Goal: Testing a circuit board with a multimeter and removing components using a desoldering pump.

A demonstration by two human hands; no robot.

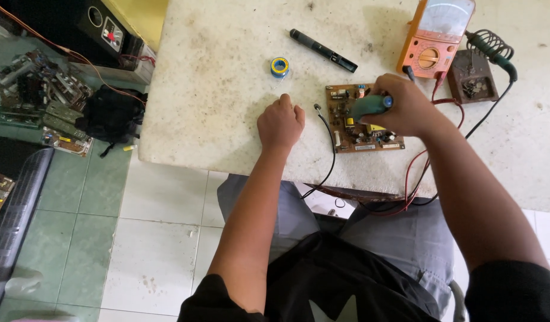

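Holding a green tool [370, 105] with a blue end, the right hand [403, 104] is wrapped tight around the handle, right over the brown board [363, 122]. The board is a flat rectangle full of tiny bumpy parts, and it lies at about 3 o'clock from the left hand [280, 123]. Its long side runs up and down the table [227, 71], from near the edge toward the far side. The right hand is the closer one; it is on top of the board. The left hand is curled into a loose fist and rests on the table, just beside the board. I cannot tell if it holds anything.

A thin black wire [330, 143] lies between the left hand and the board. At 12 o'clock from the left hand is a small roll of wire [279, 66], blue and yellow. A black pen-shaped stick [322, 50] lies at 1 o'clock. An orange meter [436, 39] sits past the right hand. The table top is pale, rough and stained.
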